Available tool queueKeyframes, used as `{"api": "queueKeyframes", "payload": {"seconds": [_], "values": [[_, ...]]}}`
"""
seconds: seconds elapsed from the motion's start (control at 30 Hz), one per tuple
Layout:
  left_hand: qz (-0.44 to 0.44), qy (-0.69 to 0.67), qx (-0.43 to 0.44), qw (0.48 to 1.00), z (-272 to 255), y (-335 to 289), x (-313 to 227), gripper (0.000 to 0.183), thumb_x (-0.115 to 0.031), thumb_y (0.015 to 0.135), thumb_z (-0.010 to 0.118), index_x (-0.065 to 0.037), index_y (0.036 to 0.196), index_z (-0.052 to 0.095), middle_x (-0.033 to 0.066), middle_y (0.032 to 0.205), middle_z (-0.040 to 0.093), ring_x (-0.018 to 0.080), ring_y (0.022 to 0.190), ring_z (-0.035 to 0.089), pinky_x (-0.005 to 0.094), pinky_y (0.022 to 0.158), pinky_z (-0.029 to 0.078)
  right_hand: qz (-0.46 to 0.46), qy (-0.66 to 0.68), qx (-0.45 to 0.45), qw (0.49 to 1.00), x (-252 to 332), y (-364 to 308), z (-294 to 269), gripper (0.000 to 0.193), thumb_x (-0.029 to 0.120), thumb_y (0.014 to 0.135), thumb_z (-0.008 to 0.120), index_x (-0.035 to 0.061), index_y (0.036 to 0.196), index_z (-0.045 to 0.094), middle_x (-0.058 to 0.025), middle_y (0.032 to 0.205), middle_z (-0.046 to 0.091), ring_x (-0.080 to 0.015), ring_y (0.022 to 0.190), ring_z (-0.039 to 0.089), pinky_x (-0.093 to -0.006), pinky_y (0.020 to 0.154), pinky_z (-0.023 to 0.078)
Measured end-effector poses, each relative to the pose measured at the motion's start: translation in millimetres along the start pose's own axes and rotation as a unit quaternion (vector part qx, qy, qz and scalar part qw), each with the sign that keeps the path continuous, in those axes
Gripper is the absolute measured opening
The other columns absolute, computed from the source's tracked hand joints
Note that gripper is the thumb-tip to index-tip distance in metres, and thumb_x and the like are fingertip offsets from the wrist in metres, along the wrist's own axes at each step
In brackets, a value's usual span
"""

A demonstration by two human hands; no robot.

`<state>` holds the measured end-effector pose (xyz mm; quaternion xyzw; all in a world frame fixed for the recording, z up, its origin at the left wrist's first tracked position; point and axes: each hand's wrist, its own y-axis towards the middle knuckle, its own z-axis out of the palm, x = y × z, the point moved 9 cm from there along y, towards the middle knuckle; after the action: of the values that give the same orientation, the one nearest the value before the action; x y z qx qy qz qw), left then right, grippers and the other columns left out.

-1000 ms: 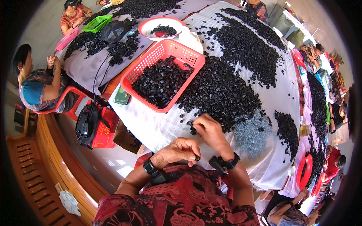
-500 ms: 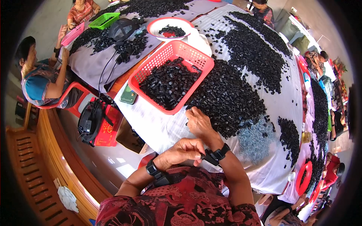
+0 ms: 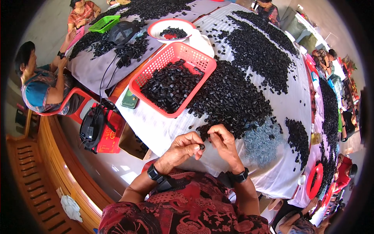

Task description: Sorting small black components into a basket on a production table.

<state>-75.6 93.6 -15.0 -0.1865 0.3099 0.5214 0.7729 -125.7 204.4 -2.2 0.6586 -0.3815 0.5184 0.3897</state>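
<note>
In front of my body my left hand (image 3: 182,150) pinches a small black plastic piece (image 3: 201,147) between thumb and fingertips. Close beside it, to the right, is my right hand (image 3: 224,143), its fingers curled in a pinch; what they hold, if anything, is too small to make out. Just beyond both hands spreads a large pile of loose black plastic pieces (image 3: 237,95) on the white-covered table. To the right of my right hand lies a heap of small clear pieces (image 3: 261,145). A red plastic basket (image 3: 134,84), partly filled with black pieces, stands at the pile's left.
A green phone (image 3: 129,99) lies by the basket. Behind stands a white bowl with a red rim (image 3: 156,31). A black bag (image 3: 90,124) and red box (image 3: 110,134) are at the lower left. Several people sit around the tables. A wooden bench (image 3: 64,167) borders the left.
My right hand has drawn back from the pile's edge toward my left hand. The left hand has shifted slightly left, still pinching the black piece. The view has shifted a little.
</note>
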Motion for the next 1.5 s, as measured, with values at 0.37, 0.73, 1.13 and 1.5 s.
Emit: {"api": "queueKeyframes", "payload": {"seconds": [0.37,0.73,1.13,1.5], "values": [[0.019,0.103,-0.045,0.993,-7,4,14,0.01,-0.007,0.09,0.058,0.001,0.096,0.056,0.0081,0.083,0.062,0.0135,0.07,0.059,0.026,0.065,0.049,-0.028,0.009,-0.014,0.999,13,-30,-11,0.013,0.003,0.089,0.058,0.002,0.102,0.058,0.0004,0.082,0.054,-0.0043,0.062,0.05,-0.0179,0.053,0.041],[0.023,0.182,-0.088,0.979,-8,4,18,0.01,-0.005,0.089,0.061,-0.001,0.096,0.057,0.0055,0.083,0.063,0.0108,0.07,0.059,0.0243,0.067,0.048,-0.018,0.072,-0.036,0.997,8,-41,-6,0.013,0.008,0.092,0.056,0.0032,0.104,0.057,-0.0017,0.082,0.056,-0.0046,0.062,0.052,-0.019,0.053,0.041],[0.046,0.186,-0.072,0.979,-4,2,16,0.009,-0.005,0.089,0.06,0.0,0.095,0.057,0.0059,0.088,0.063,0.0095,0.075,0.059,0.0231,0.071,0.05,-0.071,-0.093,-0.082,0.99,31,-48,-1,0.012,0.003,0.092,0.052,0.0014,0.103,0.056,-0.0042,0.081,0.058,-0.0076,0.061,0.054,-0.0224,0.053,0.044],[0.024,0.212,-0.033,0.976,5,1,19,0.008,-0.004,0.091,0.057,0.001,0.097,0.055,0.0081,0.091,0.064,0.0104,0.079,0.06,0.0238,0.071,0.051,0.031,-0.027,0.037,0.998,21,-48,-3,0.014,0.001,0.091,0.049,0.0031,0.104,0.052,-0.0043,0.082,0.058,-0.007,0.062,0.055,-0.0219,0.055,0.045]]}}
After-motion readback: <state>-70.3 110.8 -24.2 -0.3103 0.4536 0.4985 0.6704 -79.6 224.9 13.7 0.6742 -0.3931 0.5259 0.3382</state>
